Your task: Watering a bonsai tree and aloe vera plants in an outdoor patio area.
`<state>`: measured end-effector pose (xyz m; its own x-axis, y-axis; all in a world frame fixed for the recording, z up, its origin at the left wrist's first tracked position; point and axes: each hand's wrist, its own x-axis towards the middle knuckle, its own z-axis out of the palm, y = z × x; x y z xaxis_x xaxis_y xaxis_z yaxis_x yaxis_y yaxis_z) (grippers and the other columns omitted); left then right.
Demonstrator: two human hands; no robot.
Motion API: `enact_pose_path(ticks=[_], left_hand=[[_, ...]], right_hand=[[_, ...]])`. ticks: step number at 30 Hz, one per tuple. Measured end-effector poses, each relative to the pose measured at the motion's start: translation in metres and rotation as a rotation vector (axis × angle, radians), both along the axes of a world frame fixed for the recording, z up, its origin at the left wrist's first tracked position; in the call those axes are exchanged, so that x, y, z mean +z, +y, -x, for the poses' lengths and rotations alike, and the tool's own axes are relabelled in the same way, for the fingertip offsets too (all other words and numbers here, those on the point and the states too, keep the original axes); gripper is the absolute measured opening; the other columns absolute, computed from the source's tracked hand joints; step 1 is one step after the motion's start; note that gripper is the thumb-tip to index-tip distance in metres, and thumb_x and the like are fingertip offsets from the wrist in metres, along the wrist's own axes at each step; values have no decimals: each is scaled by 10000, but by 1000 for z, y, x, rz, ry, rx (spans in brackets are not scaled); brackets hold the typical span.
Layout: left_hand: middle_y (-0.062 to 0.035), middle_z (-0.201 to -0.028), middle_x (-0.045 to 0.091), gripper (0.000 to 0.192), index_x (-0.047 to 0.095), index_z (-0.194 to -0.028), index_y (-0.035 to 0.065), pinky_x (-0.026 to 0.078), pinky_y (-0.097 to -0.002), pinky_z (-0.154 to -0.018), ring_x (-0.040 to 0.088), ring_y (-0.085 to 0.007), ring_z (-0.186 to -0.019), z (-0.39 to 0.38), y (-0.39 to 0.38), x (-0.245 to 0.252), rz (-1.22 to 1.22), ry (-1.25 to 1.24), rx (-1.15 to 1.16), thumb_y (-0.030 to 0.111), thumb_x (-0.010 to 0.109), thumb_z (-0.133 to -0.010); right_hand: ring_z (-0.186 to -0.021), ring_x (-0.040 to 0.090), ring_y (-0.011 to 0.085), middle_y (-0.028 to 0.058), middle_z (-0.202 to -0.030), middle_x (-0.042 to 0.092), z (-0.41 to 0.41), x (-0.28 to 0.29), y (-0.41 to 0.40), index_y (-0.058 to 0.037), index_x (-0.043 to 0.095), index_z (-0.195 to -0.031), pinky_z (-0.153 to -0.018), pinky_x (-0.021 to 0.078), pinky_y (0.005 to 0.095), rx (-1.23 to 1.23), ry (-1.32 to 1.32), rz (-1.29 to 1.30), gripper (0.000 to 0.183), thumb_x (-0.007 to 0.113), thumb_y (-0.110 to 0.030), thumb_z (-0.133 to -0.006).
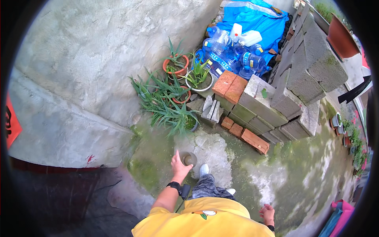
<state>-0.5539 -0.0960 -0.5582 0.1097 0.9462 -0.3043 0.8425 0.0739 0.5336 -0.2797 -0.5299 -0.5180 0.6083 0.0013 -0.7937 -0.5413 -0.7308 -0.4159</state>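
Note:
My left hand [181, 169] reaches out in front of me with its thumb and fingers around a translucent round cup [188, 158]. Looking down into the cup, I see something brownish at its bottom, too unclear to name. A black strap with a small device circles that wrist. Off to the right, beside my yellow shirt, hangs my right hand [267, 214], loosely curled with nothing visible in it. Beyond the cup, spiky aloe plants [174, 117] grow in pots against the wall.
Loose red bricks [255, 140] lie along a low concrete-block wall [260, 102]. Behind it, large blue-capped water bottles [220, 59] pile up near a blue tarp [251, 17]. Mossy concrete ground [260, 166] spreads around my feet. Potted flowers [356, 151] stand far right.

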Motion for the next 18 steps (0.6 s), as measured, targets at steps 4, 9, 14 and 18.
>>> enact_pose_path(ticks=[4, 9, 14, 18], left_hand=[[-185, -1255, 382, 1092, 178, -1388, 95, 307, -419, -1003, 371, -342, -1169, -56, -24, 26, -59, -165, -185, 233, 822, -516], [-182, -1259, 368, 1071, 175, -1390, 98, 310, -438, -997, 373, -357, -1159, -120, -57, 74, -154, -411, -477, 204, 801, -528], [-156, -1277, 343, 1043, 195, -1392, 156, 335, -439, -961, 375, -352, -1150, -144, -79, 121, -188, -500, -667, 174, 787, -533], [-150, -1288, 332, 1011, 220, -1387, 158, 313, -450, -979, 369, -350, -1161, -142, -86, 141, -202, -454, -771, 191, 787, -551]], right_hand=[[-682, 606, 152, 54, -891, 613, -19, 7, 19, -56, 544, -1091, -536, 457, 288, 143, -198, -144, 299, 560, -70, -792], [-687, 590, 129, 45, -856, 617, -28, 43, 85, -36, 572, -1036, -587, 453, 241, 201, -343, -414, 249, 557, -24, -788], [-712, 556, 97, 29, -805, 601, -17, 79, 145, -13, 593, -932, -654, 470, 232, 248, -410, -651, 144, 568, 21, -794], [-630, 526, 69, 4, -719, 571, -8, 94, 188, -30, 567, -954, -567, 450, 204, 318, -397, -692, 159, 617, -38, -804]])
